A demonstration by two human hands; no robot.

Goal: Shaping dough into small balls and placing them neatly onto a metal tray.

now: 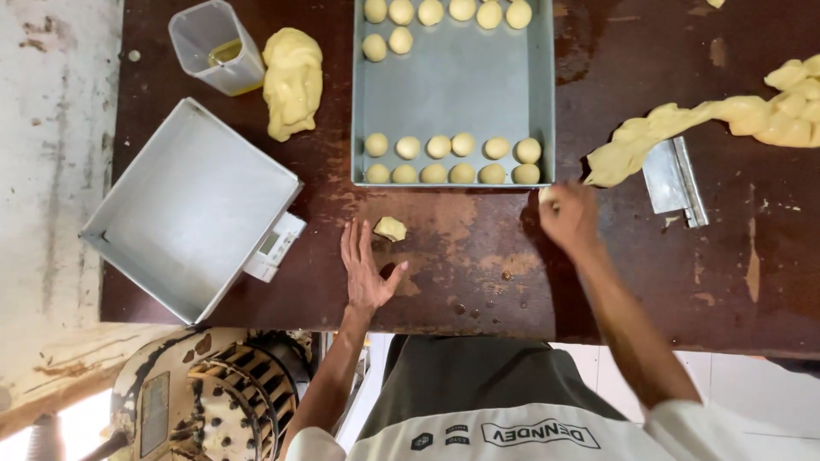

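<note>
My left hand (pixel 366 271) lies flat and open on the dark wooden table (pixel 478 256), fingers spread, just below a small torn piece of yellow dough (pixel 390 228). My right hand (pixel 567 215) is curled near the front right corner of the grey baking tray (pixel 453 94), with a small bit of dough at its fingertips. The tray holds several round dough balls in rows along its near and far edges. A long rope of dough (pixel 709 119) stretches from near my right hand to the right edge of view.
A metal dough scraper (pixel 675 181) lies right of my right hand. An empty grey tray (pixel 192 209) sits on a white scale (pixel 273 248) at left. Behind it stand a plastic measuring jug (pixel 215 47) and a dough lump (pixel 292 78). A mixer (pixel 213 401) is below left.
</note>
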